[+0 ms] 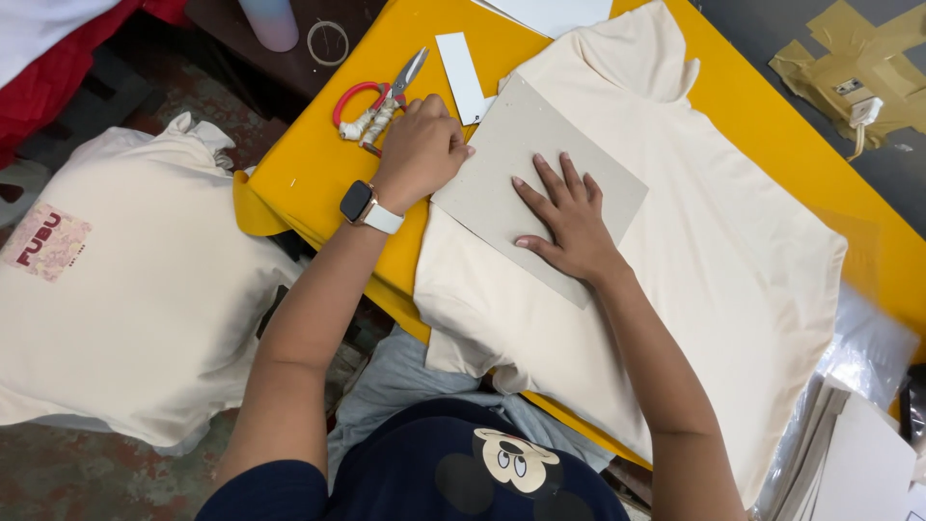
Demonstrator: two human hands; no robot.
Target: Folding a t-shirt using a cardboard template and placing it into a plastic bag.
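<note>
A cream shirt point(733, 241) lies spread over the yellow table point(309, 164). On it rests a grey cardboard sheet point(511, 145). My right hand point(569, 217) presses flat on the cardboard, fingers spread. My left hand point(420, 150), with a smartwatch on its wrist, is curled at the cardboard's left edge; what its fingers grip is hidden. Red-handled scissors point(376, 101) lie just beyond that hand, beside a white card strip point(460, 75).
A pile of cream shirts point(125, 289) sits to the left below the table. White sheets and clear plastic bags point(858, 425) are stacked at the lower right. A tape ring point(328, 41) and a pale cup point(270, 21) stand at the top left.
</note>
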